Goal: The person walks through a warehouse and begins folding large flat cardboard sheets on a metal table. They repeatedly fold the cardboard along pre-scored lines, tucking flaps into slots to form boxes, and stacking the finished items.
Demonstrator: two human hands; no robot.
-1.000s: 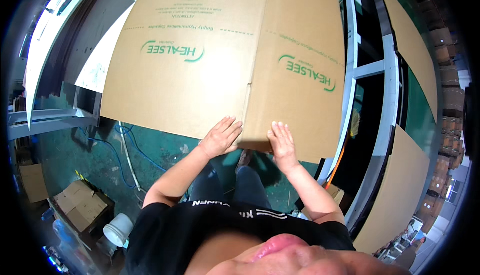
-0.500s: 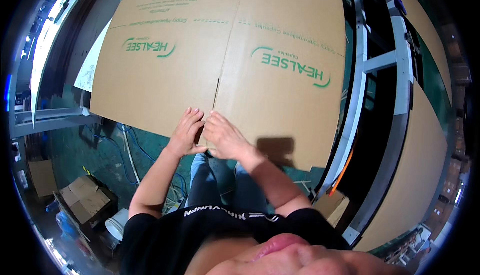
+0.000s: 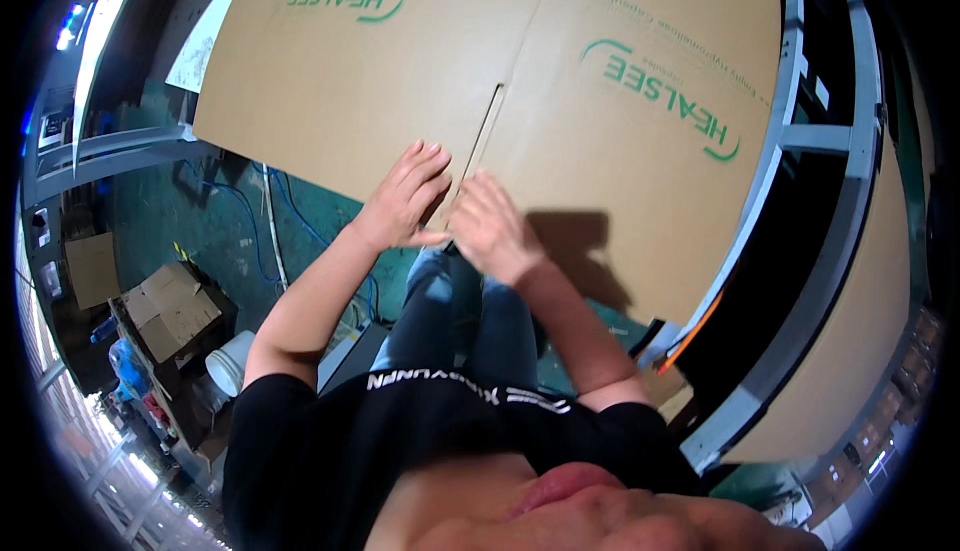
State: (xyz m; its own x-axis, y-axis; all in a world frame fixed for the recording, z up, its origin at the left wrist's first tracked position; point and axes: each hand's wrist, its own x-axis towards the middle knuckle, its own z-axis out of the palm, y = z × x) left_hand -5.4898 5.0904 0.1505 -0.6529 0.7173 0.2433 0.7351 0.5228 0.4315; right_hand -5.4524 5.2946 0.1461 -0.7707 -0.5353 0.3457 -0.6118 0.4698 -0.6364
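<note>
At centre frame, press the cardboard sheet (image 3: 550,131) evenly beside its slot (image 3: 489,115); left hand (image 3: 403,201) fingers spread, gripping nothing; right hand (image 3: 492,231) half-curled, grip unclear.

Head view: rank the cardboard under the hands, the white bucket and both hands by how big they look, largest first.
1. Cardboard
2. Left hand and right hand: too alike to rank
3. White bucket, partly hidden; it looks smallest here

Downward head-worn fisheye view over hands (image 3: 405,198) (image 3: 492,228)
</note>
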